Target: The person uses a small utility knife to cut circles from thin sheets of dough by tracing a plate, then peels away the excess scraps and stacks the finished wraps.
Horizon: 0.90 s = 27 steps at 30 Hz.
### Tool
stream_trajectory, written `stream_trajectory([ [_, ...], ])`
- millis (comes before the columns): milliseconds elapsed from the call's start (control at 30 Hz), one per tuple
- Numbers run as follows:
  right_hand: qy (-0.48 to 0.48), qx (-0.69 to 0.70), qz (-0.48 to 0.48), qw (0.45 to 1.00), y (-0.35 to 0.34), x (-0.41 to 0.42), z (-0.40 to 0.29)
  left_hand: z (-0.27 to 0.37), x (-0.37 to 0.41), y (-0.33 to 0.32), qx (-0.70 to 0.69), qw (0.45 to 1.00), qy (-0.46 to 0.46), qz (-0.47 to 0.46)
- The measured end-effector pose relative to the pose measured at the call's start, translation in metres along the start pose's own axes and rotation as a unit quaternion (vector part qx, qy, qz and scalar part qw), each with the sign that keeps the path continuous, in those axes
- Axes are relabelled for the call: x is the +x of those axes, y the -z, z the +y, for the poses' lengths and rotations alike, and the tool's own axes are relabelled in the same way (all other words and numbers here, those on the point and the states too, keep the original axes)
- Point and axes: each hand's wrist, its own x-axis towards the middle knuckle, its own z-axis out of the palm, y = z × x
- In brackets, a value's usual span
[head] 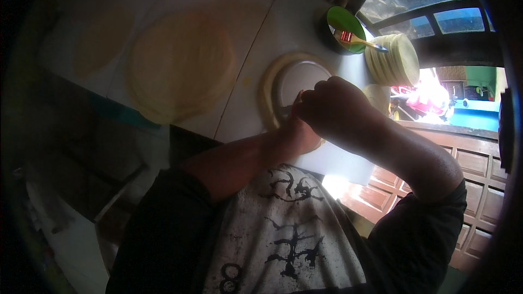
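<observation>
A shallow round lid or dish [304, 75] lies on a thin disc of pale dough [267, 85], whose margin shows around it. Over the near side of the lid my right hand [331, 104] is curled into a fist. A thin dark strip [287, 109], possibly a blade, juts from beside that fist; its grip is hidden. Below and partly behind the fist, my left hand [304, 132] rests at the lid's near edge. Its fingers are mostly covered, so what they grip is unclear. Both forearms cross close together.
Larger dough sheets [179, 65] lie on the white tabletop [265, 20] to the left. A green bowl [343, 20] carries a flat brush [359, 41] across its rim. Beside it is a stack of round dough discs [392, 59]. A panelled wooden door [474, 167] stands right.
</observation>
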Motion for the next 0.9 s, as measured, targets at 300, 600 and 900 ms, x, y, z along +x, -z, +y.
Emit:
stream_trajectory([
  [300, 0.023, -0.064, -0.072, 0.995, 0.037, 0.033, -0.021, -0.006, -0.003, 0.013, -0.156, 0.982, 0.023, -0.108],
  [600, 0.095, -0.159, -0.111, 0.976, 0.066, 0.052, -0.023, -0.012, -0.009, 0.015, -0.225, 0.957, 0.033, -0.182],
  [900, 0.123, -0.127, -0.140, 0.974, 0.044, 0.108, 0.010, -0.020, 0.017, 0.021, -0.256, 0.925, 0.065, -0.271],
])
